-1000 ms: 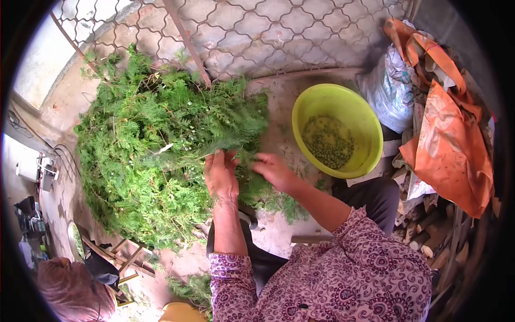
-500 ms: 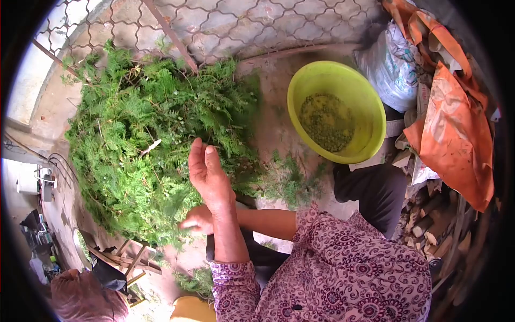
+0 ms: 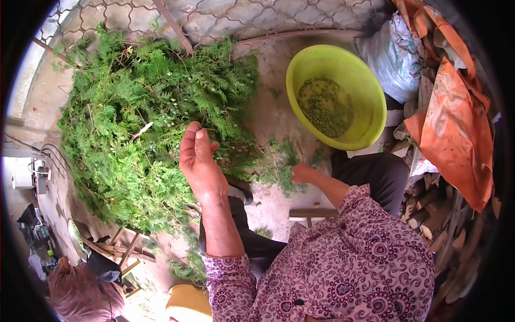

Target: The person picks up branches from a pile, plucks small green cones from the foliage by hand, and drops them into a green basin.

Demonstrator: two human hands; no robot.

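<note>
Left hand (image 3: 199, 161) has its fingers (image 3: 194, 140) pressed together and pinched on a thin stem at the near edge of the big pile of green cypress-type branches (image 3: 134, 118); can't really tell which sprig it belongs to. The right hand (image 3: 300, 173) is lower, fingers buried in a small loose clump of sprigs (image 3: 281, 169) on the ground, so I can't tell if they're closed on anything or just resting there.

The pile has no single direction, fronds fan out all over, but as a whole it stretches from upper right by the fence down to lower left. The little clump trails from the pile toward the yellow-green basin (image 3: 335, 96), which sits just right of it and holds a layer of small green bits (image 3: 324, 107).

Everything's on bare concrete floor (image 3: 268, 107), outdoors, against a wire mesh fence (image 3: 230, 21). Far right there's a white sack (image 3: 391, 59), orange cloth (image 3: 450, 118) and stacked firewood (image 3: 429, 220). Another person's head covering (image 3: 80, 295) shows at bottom left.
</note>
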